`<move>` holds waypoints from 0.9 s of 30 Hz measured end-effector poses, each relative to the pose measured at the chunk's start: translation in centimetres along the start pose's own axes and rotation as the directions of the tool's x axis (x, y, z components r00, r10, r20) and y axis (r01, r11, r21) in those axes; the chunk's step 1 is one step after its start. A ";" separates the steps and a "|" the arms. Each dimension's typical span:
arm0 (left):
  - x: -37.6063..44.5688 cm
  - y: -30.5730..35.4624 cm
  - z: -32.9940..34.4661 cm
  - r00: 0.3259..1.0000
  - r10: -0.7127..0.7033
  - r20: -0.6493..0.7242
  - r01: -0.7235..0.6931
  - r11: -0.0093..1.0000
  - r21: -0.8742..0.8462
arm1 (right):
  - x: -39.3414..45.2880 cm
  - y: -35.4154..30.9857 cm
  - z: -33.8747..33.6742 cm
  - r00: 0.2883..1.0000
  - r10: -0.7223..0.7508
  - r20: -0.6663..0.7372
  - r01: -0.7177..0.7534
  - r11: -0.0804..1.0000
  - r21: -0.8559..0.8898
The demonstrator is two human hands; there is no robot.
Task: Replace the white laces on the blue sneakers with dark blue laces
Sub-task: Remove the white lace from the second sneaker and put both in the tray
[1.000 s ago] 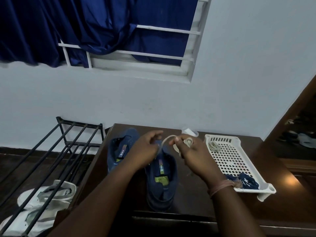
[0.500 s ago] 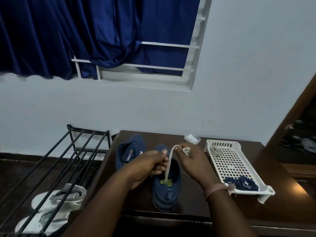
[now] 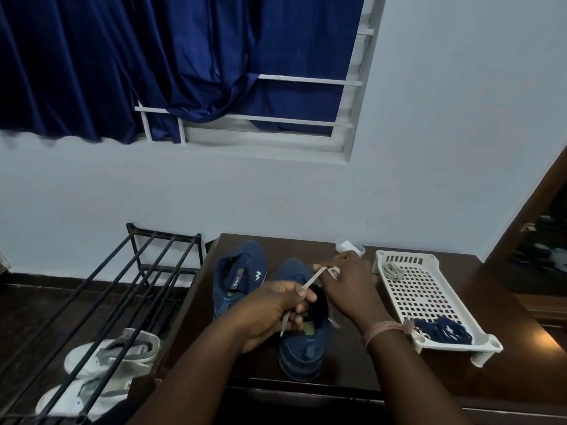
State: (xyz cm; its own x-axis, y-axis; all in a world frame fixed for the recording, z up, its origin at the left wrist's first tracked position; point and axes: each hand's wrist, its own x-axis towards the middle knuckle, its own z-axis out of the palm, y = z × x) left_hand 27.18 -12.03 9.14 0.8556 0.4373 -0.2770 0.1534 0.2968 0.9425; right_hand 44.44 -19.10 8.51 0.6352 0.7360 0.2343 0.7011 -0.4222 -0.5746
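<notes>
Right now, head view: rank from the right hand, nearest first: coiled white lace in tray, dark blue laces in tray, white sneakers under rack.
From the right hand:
1. Coiled white lace, just to its right, at the far end of the white perforated plastic tray.
2. Bundle of dark blue laces, at the tray's near end, by the wrist.
3. White sneakers, far left on the floor under the black metal rack.

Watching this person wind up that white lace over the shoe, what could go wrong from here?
The white lace is stretched between the left hand and the right hand; if either grip slips, the coil round the right fingers may unravel. Its loose end hangs over the near blue sneaker and could snag there. The white tray sits close to the right wrist, so it might get nudged.
</notes>
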 end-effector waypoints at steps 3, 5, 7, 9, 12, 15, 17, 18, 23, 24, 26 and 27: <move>0.9 -0.2 -0.4 0.989 -0.045 -0.141 0.048 0.999 0.017 | 0.4 1.0 0.1 0.997 -0.030 0.071 0.045 0.972 -0.231; 1.5 0.0 -0.7 0.978 -0.075 -0.197 0.063 0.996 -0.068 | 0.7 1.4 0.5 0.977 -0.098 0.189 0.144 0.958 -0.246; 1.8 0.6 -0.9 0.980 -0.086 -0.178 0.068 0.993 -0.101 | 0.8 1.0 0.9 0.944 -0.207 0.255 0.235 0.968 -0.083; 1.9 1.1 -1.2 0.989 -0.065 -0.136 0.056 0.996 -0.071 | 1.2 0.3 1.3 0.905 -0.346 0.248 0.333 0.938 0.096; 2.2 1.4 -1.8 0.992 -0.027 -0.121 0.023 0.999 -0.034 | 1.3 -0.8 0.4 0.903 -0.331 0.275 0.250 0.923 0.292; 2.1 1.2 -2.3 0.995 -0.056 -0.088 0.055 0.998 -0.010 | 1.4 -1.0 -0.8 0.882 -0.275 0.382 0.053 0.864 0.501; 1.9 1.3 -2.4 0.996 -0.082 -0.034 0.083 0.996 0.037 | 1.7 -0.7 -1.0 0.912 -0.211 0.352 0.004 0.862 0.506; 1.9 1.4 -2.4 0.995 -0.097 -0.002 0.097 0.994 0.040 | 1.9 -0.4 -0.8 0.935 -0.179 0.307 0.015 0.883 0.470; 1.6 2.1 -2.4 0.985 -0.122 0.125 0.138 0.983 -0.124 | 2.5 0.1 0.5 0.972 -0.168 0.166 0.108 0.942 0.318; 1.5 2.3 -2.4 0.984 -0.117 0.133 0.139 0.975 -0.172 | 2.6 0.0 0.7 0.971 -0.177 0.160 0.115 0.935 0.336; 1.5 2.8 -2.6 0.991 -0.066 0.119 0.099 0.948 -0.303 | 2.5 -0.4 1.2 0.963 -0.221 0.152 0.151 0.916 0.372; 1.7 3.1 -2.8 0.997 -0.018 0.078 0.048 0.914 -0.403 | 2.4 -0.7 1.6 0.956 -0.255 0.148 0.183 0.907 0.380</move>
State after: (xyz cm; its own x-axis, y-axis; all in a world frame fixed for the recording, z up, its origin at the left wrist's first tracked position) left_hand 27.73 -8.00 11.05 0.8887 0.3644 -0.2784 -0.0179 0.6343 0.7729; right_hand 44.97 -16.24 8.20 0.3806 0.8891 0.2542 0.6288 -0.0473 -0.7761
